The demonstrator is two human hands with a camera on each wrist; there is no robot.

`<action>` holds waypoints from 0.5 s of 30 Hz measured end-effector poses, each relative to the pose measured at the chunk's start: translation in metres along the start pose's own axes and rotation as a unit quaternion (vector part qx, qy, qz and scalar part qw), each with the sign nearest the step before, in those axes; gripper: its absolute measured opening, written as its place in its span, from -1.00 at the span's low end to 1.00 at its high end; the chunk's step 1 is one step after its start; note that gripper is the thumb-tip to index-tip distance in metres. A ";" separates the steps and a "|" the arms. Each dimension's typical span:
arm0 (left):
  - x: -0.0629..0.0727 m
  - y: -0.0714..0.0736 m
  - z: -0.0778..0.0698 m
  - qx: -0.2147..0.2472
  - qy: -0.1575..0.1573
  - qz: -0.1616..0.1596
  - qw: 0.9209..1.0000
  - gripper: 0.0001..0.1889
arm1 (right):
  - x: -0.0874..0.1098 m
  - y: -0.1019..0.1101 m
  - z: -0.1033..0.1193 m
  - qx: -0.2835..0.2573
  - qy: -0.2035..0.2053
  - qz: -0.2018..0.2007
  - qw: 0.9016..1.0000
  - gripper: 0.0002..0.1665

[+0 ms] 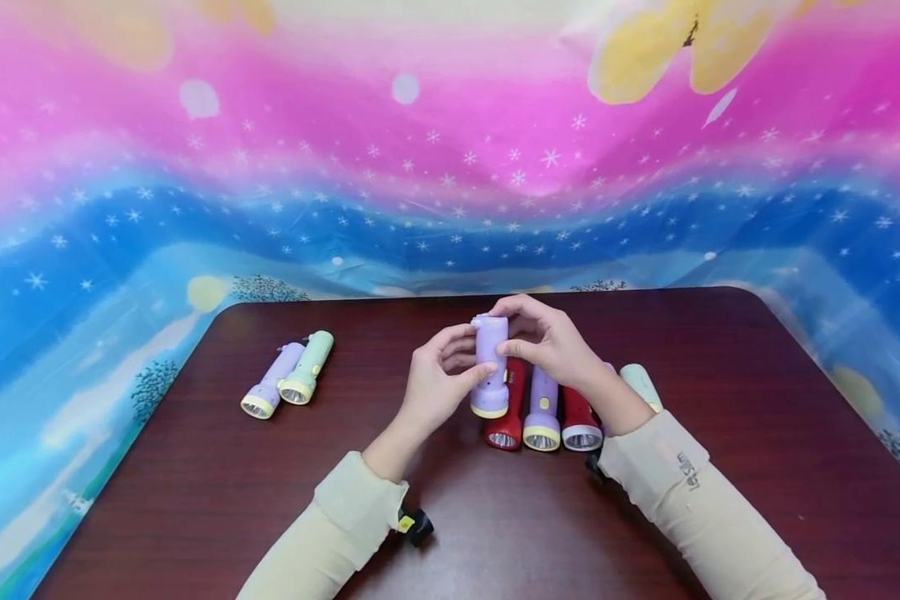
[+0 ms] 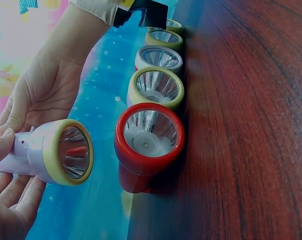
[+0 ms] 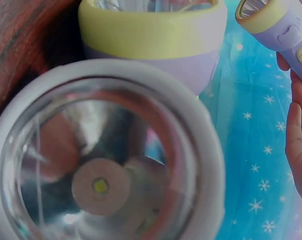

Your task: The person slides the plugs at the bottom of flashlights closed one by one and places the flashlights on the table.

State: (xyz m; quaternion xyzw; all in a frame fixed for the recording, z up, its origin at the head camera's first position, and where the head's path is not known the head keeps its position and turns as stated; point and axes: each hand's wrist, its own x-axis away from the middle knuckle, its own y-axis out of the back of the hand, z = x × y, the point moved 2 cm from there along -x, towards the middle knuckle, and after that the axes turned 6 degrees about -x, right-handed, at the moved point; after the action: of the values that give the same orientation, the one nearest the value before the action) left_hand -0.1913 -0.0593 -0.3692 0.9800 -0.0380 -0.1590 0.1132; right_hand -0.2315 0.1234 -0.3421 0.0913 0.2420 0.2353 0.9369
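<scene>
A light purple flashlight (image 1: 489, 346) with a pale yellow head ring is held up over the table, lens end down and toward me. My left hand (image 1: 437, 385) grips it from the left, thumb across the front of its body and fingers behind. From the other side, my right hand (image 1: 551, 337) pinches the tail end, thumb on the body and index finger at the top. Just behind and below lies a red flashlight (image 1: 503, 432), then a purple one (image 1: 542, 410) and a red one with a whitish ring (image 1: 581, 427). In the left wrist view, the held flashlight (image 2: 45, 155) shows its reflector.
Past the right wrist, a mint green flashlight (image 1: 637, 383) lies in the same row, partly covered by the arm. On the table's left side, another purple flashlight (image 1: 283, 365) and a green one (image 1: 318, 357) lie side by side. A patterned cloth (image 1: 450, 192) hangs behind the dark table (image 1: 390, 467).
</scene>
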 end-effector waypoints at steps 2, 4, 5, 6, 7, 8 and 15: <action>0.000 0.000 0.000 -0.002 0.001 0.000 1.000 -0.50 | 0.001 -0.001 -0.001 -0.004 0.002 -0.005 1.000 -0.54; 0.000 0.001 0.000 -0.003 0.001 0.001 1.000 -0.50 | 0.001 -0.002 -0.001 -0.007 0.008 -0.013 1.000 -0.55; 0.000 0.001 0.000 -0.002 0.000 0.002 1.000 -0.50 | 0.002 -0.002 -0.001 -0.009 0.012 -0.017 1.000 -0.55; 0.000 0.001 -0.001 0.000 -0.002 0.003 1.000 -0.49 | 0.002 -0.002 -0.001 -0.011 0.015 -0.021 1.000 -0.55; 0.000 0.001 -0.002 0.001 -0.005 0.003 1.000 -0.49 | 0.002 -0.002 -0.001 -0.013 0.018 -0.024 0.999 -0.55; -0.001 0.001 -0.002 0.002 -0.008 0.004 1.000 -0.49 | 0.002 -0.003 0.000 -0.015 0.021 -0.027 0.999 -0.55; -0.002 0.001 -0.001 0.007 -0.012 0.012 1.000 -0.48 | 0.003 -0.004 0.000 -0.037 0.016 -0.043 0.998 -0.52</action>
State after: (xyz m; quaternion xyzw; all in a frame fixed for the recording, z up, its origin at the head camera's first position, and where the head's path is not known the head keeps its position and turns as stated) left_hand -0.1929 -0.0597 -0.3671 0.9784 -0.0518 -0.1688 0.1075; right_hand -0.2278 0.1209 -0.3446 0.0428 0.2518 0.2051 0.9448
